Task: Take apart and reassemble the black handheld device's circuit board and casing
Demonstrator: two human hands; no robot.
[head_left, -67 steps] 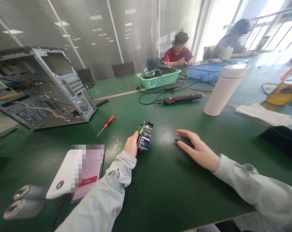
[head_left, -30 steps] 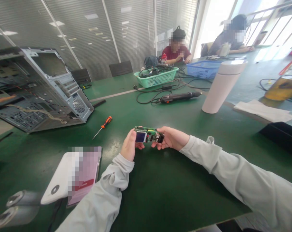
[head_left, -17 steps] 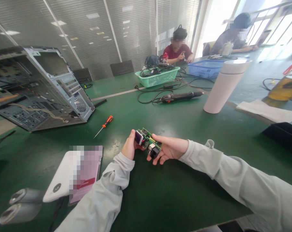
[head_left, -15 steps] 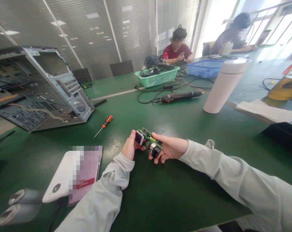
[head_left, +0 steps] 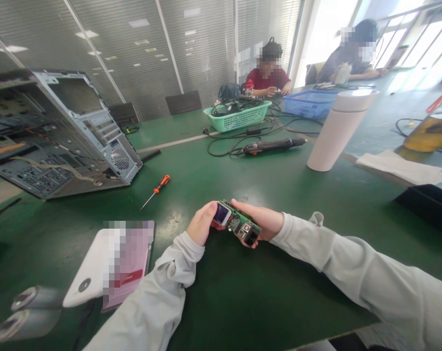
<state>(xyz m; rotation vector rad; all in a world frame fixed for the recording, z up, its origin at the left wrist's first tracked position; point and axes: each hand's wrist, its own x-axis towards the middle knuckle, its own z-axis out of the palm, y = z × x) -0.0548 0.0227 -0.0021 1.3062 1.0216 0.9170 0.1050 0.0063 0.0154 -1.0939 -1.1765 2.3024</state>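
Observation:
Between my hands, above the green table, is a green circuit board with black and metal connectors at its near right end. A small dark display in a white frame sits at its left end. My left hand grips the display end, thumb against the frame. My right hand holds the board from the right, thumb along the far edge and fingers underneath, partly hidden. An orange-handled screwdriver lies on the table to the left, beyond my left hand.
An open computer case stands at left. A white device and pink booklet lie near my left sleeve, beside two metallic cylinders. Farther off are an electric screwdriver, a green basket, a blue basket, a bottle and two people.
The circuit board has turned in my hands, so its display and connector side face me more. It has shifted slightly right, and my left hand has moved right with it.

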